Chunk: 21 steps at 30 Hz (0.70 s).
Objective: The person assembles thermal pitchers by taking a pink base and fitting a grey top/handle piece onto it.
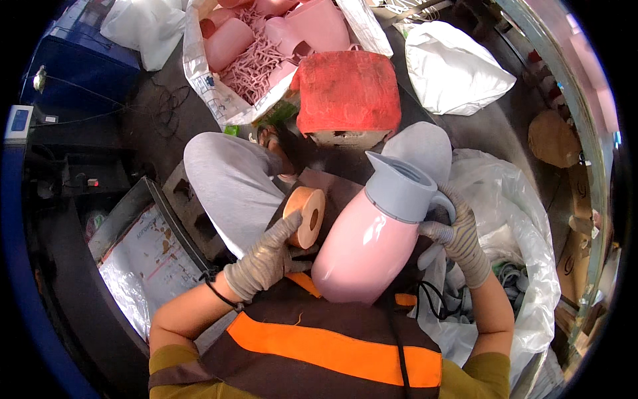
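Observation:
A pink vacuum jug point(367, 243) with a grey spouted top leans in my lap, spout toward the far left. My right hand point(462, 239), in a striped grey glove, is closed round the jug's grey handle. Beside the jug's left side, my gloved left hand point(263, 263) grips a roll of tan tape point(305, 204) between thumb and fingers. Its lower fingers are partly hidden near the jug's base. A dark brown apron point(292, 362) with an orange stripe covers my front.
Ahead, a red cloth point(349, 90) covers a block. Behind it, a white sack point(203, 80) holds pink jug parts and shreds. At right stand a clear plastic bag point(531, 219) of grey parts and a white bag point(452, 70). A metal-edged tray point(166, 223) lies left.

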Each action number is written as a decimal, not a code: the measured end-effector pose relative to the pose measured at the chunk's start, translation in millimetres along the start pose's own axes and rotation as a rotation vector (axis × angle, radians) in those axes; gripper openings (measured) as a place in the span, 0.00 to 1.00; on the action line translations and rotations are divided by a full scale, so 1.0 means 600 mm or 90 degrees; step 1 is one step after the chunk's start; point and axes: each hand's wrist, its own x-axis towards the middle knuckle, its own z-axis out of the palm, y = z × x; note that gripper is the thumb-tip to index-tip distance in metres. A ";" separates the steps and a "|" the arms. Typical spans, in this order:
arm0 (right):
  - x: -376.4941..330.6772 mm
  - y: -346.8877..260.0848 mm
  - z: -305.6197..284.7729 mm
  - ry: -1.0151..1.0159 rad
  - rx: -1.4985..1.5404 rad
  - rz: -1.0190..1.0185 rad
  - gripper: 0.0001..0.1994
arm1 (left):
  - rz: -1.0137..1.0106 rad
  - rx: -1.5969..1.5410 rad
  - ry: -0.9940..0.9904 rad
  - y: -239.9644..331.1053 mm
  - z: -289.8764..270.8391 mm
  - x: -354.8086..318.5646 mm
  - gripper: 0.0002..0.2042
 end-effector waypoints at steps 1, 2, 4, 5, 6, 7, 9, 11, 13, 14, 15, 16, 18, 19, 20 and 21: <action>-0.003 0.003 0.002 0.005 0.002 -0.008 0.37 | -0.004 -0.001 0.002 -0.010 0.002 0.001 0.40; -0.002 0.002 0.004 0.009 0.004 -0.023 0.38 | -0.003 0.001 0.003 -0.015 0.006 0.002 0.41; -0.007 0.010 -0.003 0.014 -0.033 -0.049 0.39 | -0.024 -0.006 0.015 -0.022 0.009 0.011 0.40; -0.004 0.016 -0.009 0.015 -0.072 -0.066 0.40 | -0.030 -0.007 0.019 -0.019 0.011 0.015 0.40; -0.006 0.015 -0.014 0.015 -0.111 -0.060 0.41 | -0.035 0.002 0.016 -0.019 0.015 0.018 0.39; -0.010 0.009 -0.017 0.013 -0.150 -0.052 0.42 | -0.041 0.012 0.013 -0.020 0.019 0.019 0.38; -0.024 -0.030 -0.012 0.011 -0.229 -0.001 0.44 | -0.031 0.022 -0.003 -0.017 0.028 0.020 0.36; -0.036 -0.037 -0.008 0.036 -0.203 -0.038 0.44 | -0.014 0.018 -0.033 -0.014 0.038 0.022 0.35; -0.041 -0.054 -0.010 0.042 -0.220 -0.077 0.44 | -0.035 -0.010 -0.030 0.002 0.049 0.016 0.35; -0.037 -0.058 -0.013 0.027 -0.232 -0.106 0.45 | -0.034 -0.009 -0.035 0.012 0.055 0.013 0.35; -0.033 -0.069 -0.010 0.028 -0.204 -0.133 0.45 | -0.033 -0.010 -0.039 0.021 0.059 0.014 0.35; -0.027 -0.088 -0.001 0.028 -0.176 -0.160 0.45 | 0.023 -0.019 -0.083 0.030 0.065 0.020 0.36; -0.005 -0.130 0.008 0.030 -0.213 -0.243 0.45 | 0.094 0.028 -0.074 0.081 0.089 0.026 0.38; 0.013 -0.155 0.008 0.033 -0.277 -0.299 0.44 | 0.139 0.046 -0.082 0.109 0.095 0.037 0.39; 0.035 -0.179 0.008 0.038 -0.341 -0.356 0.44 | 0.253 0.074 -0.123 0.137 0.104 0.061 0.40; 0.068 -0.190 0.009 0.073 -0.434 -0.531 0.43 | 0.269 0.028 -0.122 0.167 0.108 0.077 0.38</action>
